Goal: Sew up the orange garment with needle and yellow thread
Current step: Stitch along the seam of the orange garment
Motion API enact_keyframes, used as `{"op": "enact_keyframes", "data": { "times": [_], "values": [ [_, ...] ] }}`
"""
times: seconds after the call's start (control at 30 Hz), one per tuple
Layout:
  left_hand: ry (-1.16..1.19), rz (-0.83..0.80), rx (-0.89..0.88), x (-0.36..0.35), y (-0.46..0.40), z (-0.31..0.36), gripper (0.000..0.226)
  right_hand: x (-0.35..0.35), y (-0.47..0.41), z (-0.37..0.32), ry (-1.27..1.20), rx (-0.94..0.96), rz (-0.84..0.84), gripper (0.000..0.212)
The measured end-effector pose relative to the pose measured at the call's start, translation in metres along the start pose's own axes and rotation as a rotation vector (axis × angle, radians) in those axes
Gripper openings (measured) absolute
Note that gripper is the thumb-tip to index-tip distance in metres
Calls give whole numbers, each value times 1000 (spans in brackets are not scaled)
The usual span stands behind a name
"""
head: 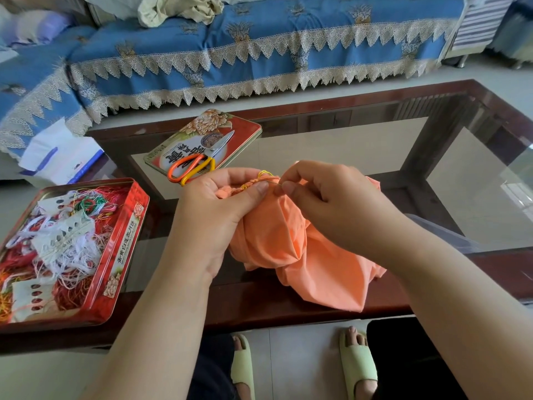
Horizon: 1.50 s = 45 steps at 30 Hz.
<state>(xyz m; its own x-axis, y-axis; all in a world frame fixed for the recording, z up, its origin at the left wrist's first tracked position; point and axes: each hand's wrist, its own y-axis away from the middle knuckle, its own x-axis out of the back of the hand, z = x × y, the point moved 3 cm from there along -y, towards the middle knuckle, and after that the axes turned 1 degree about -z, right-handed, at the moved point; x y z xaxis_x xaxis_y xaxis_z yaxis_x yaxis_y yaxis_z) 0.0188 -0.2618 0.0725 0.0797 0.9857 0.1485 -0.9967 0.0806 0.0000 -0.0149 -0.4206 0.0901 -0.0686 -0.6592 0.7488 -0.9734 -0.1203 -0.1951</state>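
Two hands meet at mid-frame over one orange garment (291,249), bunched on the glass-topped table (360,145); the left hand (219,203) grips its gathered seam, where yellow thread (264,174) loops; the right hand (323,197) pinches one needle (275,182) entering the fold. One red tin (127,235), lower left, holds tangled threads and thread cards; one tin lid (248,125), above it, carries one pair of scissors (199,163). Two green slippers show at the bottom.
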Motion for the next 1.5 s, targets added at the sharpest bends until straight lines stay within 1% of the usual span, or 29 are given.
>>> {"op": "enact_keyframes", "data": {
  "times": [0.1, 0.2, 0.37, 0.47, 0.63, 0.7, 0.73, 0.8, 0.87, 0.97, 1.0, 1.1, 1.23, 1.3, 1.37, 1.4, 1.43, 1.5],
  "values": [
    [-26, 1, -47, 0, 1, 1, 12, 0, 1, -1, 5, -20, 25, 18],
    [-118, 21, -141, -1, 3, 3, 11, -1, 1, -3, 22, -39, 25, 19],
    [-376, 54, -418, -5, 11, 12, 11, -4, 1, -3, -3, -76, 43, 19],
    [-492, 80, -575, -8, 16, 14, 13, -6, 1, -3, -11, -96, 40, 20],
    [-563, 100, -705, -13, 19, 14, 16, -13, 2, -6, -94, -136, 78, 19],
    [-570, 103, -751, -15, 21, 15, 15, -17, 2, -5, -174, -176, 92, 18],
    [-561, 102, -767, -15, 21, 16, 15, -18, 2, -5, -252, -201, 94, 18],
    [-516, 100, -764, -16, 20, 16, 13, -19, 3, -6, -438, -237, 91, 18],
    [-459, 100, -715, -15, 20, 15, 12, -18, 4, -8, -590, -226, 70, 16],
    [-388, 114, -644, -12, 16, 12, 11, -14, 7, -11, -749, -194, 36, 9],
    [-386, 124, -634, -10, 14, 12, 11, -14, 7, -11, -730, -178, 36, 9],
    [-409, 136, -640, -7, 11, 11, 13, -15, 7, -10, -558, -139, 39, 20],
    [-446, 63, -716, -14, 17, 15, 14, -16, 6, -8, -544, -133, 55, 26],
    [-437, 35, -727, -14, 19, 16, 15, -12, 7, -8, -542, -137, 32, 25],
    [-387, 23, -697, -12, 17, 17, 13, -2, 7, -8, -524, -161, 11, 17],
    [-377, 20, -685, -11, 17, 18, 12, 5, 6, -4, -507, -183, 47, 17],
    [-379, 11, -679, -11, 16, 18, 12, 12, 5, 0, -480, -201, 126, 21],
    [-399, -21, -688, -13, 17, 18, 11, 23, 1, 10, -334, -199, 288, 29]
  ]
}}
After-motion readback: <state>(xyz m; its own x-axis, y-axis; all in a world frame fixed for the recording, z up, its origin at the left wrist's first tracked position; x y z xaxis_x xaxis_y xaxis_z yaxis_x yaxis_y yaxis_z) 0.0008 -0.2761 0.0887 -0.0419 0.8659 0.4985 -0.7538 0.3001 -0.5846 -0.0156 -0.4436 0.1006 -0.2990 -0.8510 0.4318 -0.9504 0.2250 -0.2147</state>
